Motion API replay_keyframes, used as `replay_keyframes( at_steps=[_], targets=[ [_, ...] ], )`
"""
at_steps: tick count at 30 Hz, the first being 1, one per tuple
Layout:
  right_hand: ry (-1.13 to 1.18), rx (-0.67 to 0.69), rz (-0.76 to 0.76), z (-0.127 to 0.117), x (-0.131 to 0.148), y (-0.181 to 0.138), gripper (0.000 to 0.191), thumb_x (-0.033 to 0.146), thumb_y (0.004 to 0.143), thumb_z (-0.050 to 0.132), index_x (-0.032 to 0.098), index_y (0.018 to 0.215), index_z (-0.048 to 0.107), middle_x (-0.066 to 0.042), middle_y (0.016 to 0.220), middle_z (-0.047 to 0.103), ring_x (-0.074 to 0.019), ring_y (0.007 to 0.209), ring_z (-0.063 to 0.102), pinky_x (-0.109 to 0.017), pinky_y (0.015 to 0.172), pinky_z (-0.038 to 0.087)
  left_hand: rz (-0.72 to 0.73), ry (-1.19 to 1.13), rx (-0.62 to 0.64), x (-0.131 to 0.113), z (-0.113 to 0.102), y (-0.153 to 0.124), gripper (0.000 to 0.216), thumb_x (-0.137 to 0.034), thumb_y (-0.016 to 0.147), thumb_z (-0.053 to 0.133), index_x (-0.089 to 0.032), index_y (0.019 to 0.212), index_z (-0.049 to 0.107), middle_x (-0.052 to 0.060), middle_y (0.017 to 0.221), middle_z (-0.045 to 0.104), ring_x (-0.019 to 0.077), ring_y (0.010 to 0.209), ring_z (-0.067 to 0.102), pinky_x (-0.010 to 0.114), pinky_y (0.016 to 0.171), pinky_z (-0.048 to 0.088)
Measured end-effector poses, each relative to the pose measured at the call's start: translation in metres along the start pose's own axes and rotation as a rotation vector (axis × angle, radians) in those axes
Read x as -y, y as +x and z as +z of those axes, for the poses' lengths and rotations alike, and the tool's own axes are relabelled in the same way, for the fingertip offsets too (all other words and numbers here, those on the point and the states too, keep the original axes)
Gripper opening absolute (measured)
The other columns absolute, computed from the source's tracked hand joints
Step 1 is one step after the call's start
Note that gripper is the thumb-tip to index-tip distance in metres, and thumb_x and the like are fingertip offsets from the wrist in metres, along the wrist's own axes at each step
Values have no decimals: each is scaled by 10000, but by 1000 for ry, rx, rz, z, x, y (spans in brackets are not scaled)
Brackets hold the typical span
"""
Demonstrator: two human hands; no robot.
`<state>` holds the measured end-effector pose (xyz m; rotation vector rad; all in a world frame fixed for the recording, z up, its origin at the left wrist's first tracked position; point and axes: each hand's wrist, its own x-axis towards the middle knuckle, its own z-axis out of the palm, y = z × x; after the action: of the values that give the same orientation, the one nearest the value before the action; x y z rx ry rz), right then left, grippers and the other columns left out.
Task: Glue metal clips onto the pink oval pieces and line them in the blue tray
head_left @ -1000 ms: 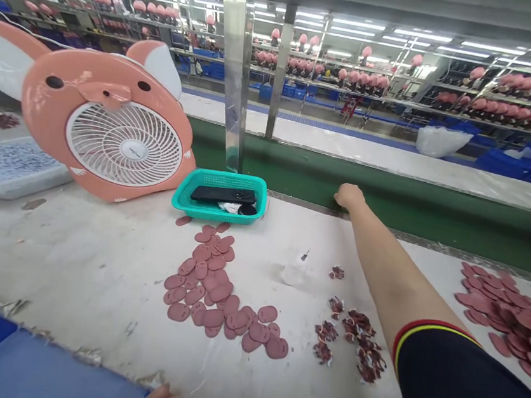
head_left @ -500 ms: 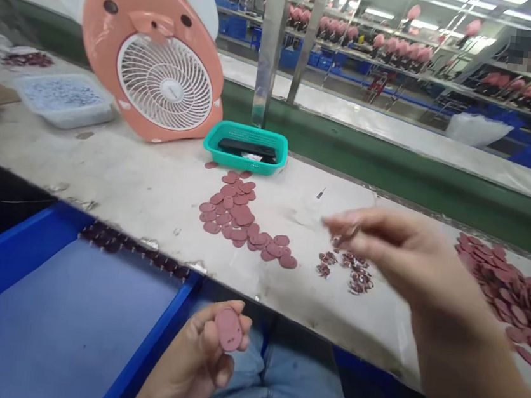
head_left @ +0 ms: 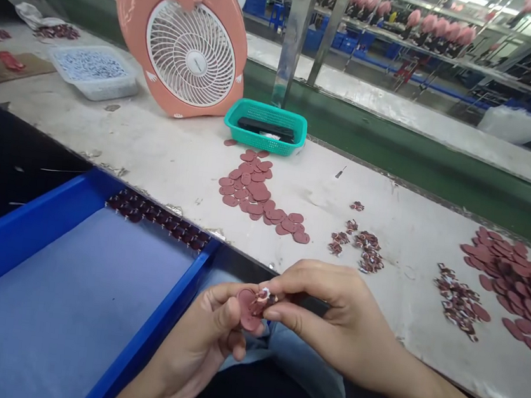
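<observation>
Left hand (head_left: 207, 330): red oval disc (head_left: 246, 315) is pinched between thumb and fingers, face turned toward the right hand. Right hand (head_left: 329, 312): brown-and-white piece (head_left: 264, 296) is pinched between thumb and fingertips, held over the disc's right part. Whether disc and piece are touching can't be told. Both hands are held close together, off the near edge of the worktop (head_left: 165, 155), with jeans (head_left: 309, 363) seen beneath.

Ahead of the left hand: loose red discs (head_left: 257, 191) are spread in a bent, overlapping patch. Beyond that patch, teal basket (head_left: 263, 144) is placed, a black object (head_left: 259, 125) laid inside. Pink fan (head_left: 131, 30) is stood upright, far ahead and left of the left hand; clear tub (head_left: 110, 90) is set further left, filled with small white-and-blue bits (head_left: 91, 65).

Directly ahead of the right hand: small brown pieces (head_left: 369, 252) are gathered in little clumps. Right of the right hand: second clump of brown pieces (head_left: 457, 304) is laid near a big red disc heap (head_left: 520, 279).

Left of the left hand: blue bin (head_left: 67, 291) is placed, lower than the worktop. Dark pieces (head_left: 158, 217) are lined up in rows along its far side.
</observation>
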<state>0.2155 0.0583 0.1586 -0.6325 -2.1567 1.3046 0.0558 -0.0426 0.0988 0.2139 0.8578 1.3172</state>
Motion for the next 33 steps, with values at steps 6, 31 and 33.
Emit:
replay_keyframes(
  at_steps=[6,31,33],
  targets=[
    [-42,15,-55,-1,-1,0,172,84,848,730,215,956,756,6,814,750,-103,718,692,-172,673,529,-35,13,-22,2,1,1,369,-508,597,897,-175,718,796,19,627,673,90,565,605,116,427,456],
    [-175,107,-200,-3,-5,-7,88,170,937,657,197,1004,707,-41,832,747,-137,717,696,-221,657,570,-89,-9,-83,9,3,0,358,-460,587,917,-169,765,810,-11,588,642,66,525,578,110,436,447],
    [-164,113,-199,-2,-5,-7,85,160,935,656,185,996,708,-48,828,747,-137,713,696,-221,653,569,-99,-5,-92,9,3,0,370,-458,581,920,-169,787,815,-16,577,637,62,516,570,111,441,452]
  ],
)
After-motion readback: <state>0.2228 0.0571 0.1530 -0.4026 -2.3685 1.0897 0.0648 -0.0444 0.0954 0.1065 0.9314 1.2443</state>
